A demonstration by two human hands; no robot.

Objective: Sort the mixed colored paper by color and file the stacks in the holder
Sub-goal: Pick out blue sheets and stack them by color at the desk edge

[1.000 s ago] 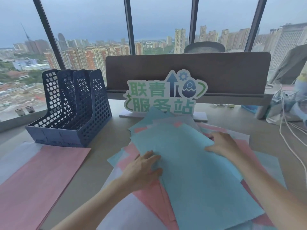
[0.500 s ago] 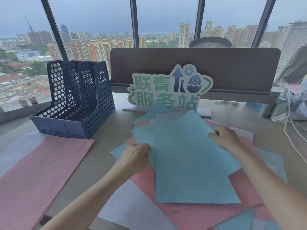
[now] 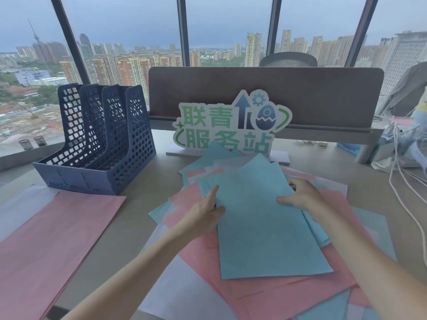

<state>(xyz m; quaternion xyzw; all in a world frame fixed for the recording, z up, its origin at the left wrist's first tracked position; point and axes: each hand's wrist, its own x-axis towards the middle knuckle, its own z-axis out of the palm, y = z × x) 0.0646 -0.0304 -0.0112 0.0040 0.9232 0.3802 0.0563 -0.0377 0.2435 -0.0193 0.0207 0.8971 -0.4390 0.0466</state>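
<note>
head view: blue sheets point(image 3: 261, 227) atop the mixed pile point(image 3: 277, 294) are gripped at both edges, left hand point(image 3: 205, 214) and right hand point(image 3: 302, 196) curled round them.

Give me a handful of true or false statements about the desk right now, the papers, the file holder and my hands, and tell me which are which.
1. Both hands hold the blue sheets on top of the mixed pile. True: the left hand is at their left edge, the right hand at their right edge.
2. The file holder already holds blue paper. False: its slots look empty.
3. A pink stack lies apart on the desk at the left. True.
4. The file holder is white. False: it is dark blue.
5. A sign with green characters stands behind the pile. True.
</note>
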